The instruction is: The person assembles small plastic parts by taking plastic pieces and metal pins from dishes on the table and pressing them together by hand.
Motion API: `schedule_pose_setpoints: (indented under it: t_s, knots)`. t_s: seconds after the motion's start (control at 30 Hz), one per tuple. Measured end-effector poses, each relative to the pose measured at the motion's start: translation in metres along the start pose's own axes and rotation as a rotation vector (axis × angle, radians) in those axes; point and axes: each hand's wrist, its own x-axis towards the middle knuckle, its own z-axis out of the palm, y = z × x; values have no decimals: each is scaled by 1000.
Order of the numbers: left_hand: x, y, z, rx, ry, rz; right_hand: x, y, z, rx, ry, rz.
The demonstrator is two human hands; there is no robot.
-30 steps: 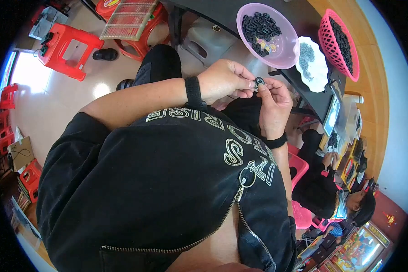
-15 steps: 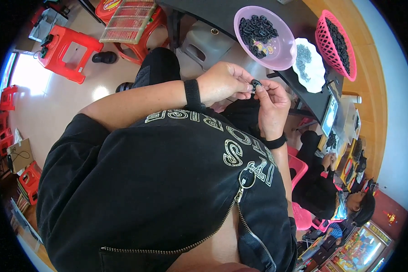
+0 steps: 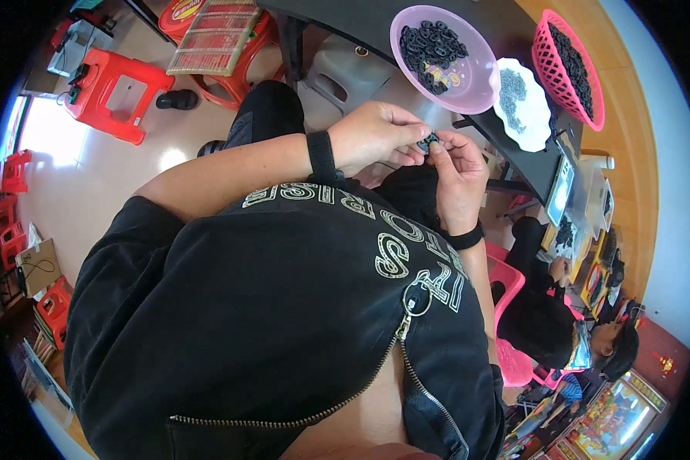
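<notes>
A small black oval piece (image 3: 428,142) with openings in it is pinched between my two hands, in front of my chest. My left hand (image 3: 379,138) grips it by the left end with thumb and fingers. On its right side, the thumb and index finger of my right hand (image 3: 460,169) press it. Just beyond my hands, a pink-purple bowl (image 3: 479,96) holds many similar black pieces (image 3: 433,50). To the right of that bowl lies a white scalloped dish (image 3: 540,123) with small grey metal bits (image 3: 514,96).
A pink mesh basket (image 3: 552,73) full of black pieces stands on the dark table (image 3: 345,15) at the far right. A co-worker (image 3: 544,322) sits on the right, at another table with a clear bin. Red stools (image 3: 119,88) stand on the floor to the left.
The black piece has turned and dropped slightly to the left between my fingertips. Both hands keep their grip on it. The view has shifted a little.
</notes>
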Motion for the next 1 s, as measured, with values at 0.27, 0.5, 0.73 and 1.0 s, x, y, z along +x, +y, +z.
schedule_pose_setpoints:
  t_s: [0.27, 0.5, 0.73, 1.0]
  knots:
    - [3, -5, 1, -4, 29, 50, -4, -1, 11, -208, -33, -124]
    - [1, -4, 0, 41, 34, 17, -4, -6, 12, -647, 43, -324]
    - [2, -4, -1, 55, 22, 3, -3, -3, 10, -628, 54, -322]
    - [2, -5, -1, 81, 52, 27, -2, 7, 8, -515, 37, -237]
